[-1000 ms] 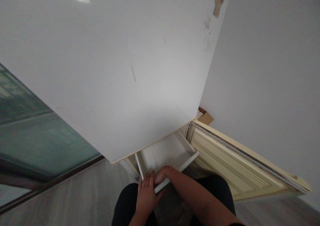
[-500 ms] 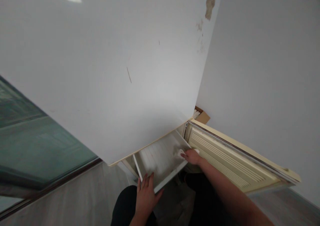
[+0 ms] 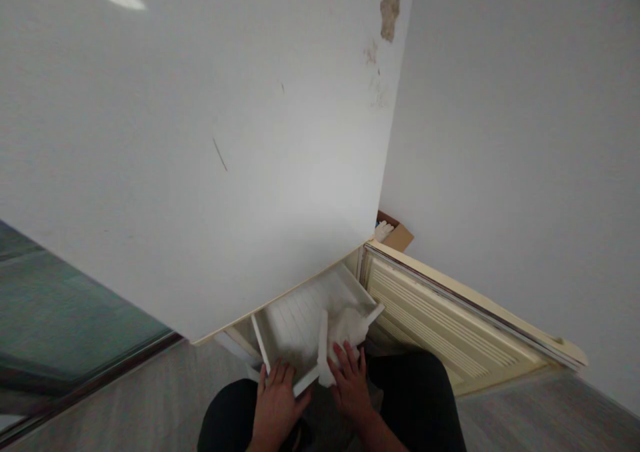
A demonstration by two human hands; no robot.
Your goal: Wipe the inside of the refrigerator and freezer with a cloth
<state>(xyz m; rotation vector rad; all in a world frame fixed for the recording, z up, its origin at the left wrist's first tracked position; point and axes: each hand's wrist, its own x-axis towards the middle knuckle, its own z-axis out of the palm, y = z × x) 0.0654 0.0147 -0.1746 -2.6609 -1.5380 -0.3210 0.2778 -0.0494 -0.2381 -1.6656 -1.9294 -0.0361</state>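
Note:
A white drawer (image 3: pixel 285 319) is pulled out from a pale cabinet or refrigerator body, low in front of me. My left hand (image 3: pixel 277 399) grips its front edge near the left corner, fingers over the rim and thumb in front. A crumpled white cloth (image 3: pixel 349 324) hangs over the front edge at the right, partly inside the drawer. My right hand (image 3: pixel 351 382) holds the cloth at this edge, fingers on top of it; the thumb is hard to make out.
To the right stands a cream ribbed door (image 3: pixel 450 325), swung open. Behind its hinge, a cardboard box (image 3: pixel 397 233) holds white items. A large white surface (image 3: pixel 240 139) with scratches and a brown patch rises ahead. Dark glass (image 3: pixel 75 305) is at left, above grey flooring (image 3: pixel 150 392).
My right hand has moved left and toward me with the cloth, from the drawer's right side to its front edge. More of the cloth shows. My left hand stays at the rim.

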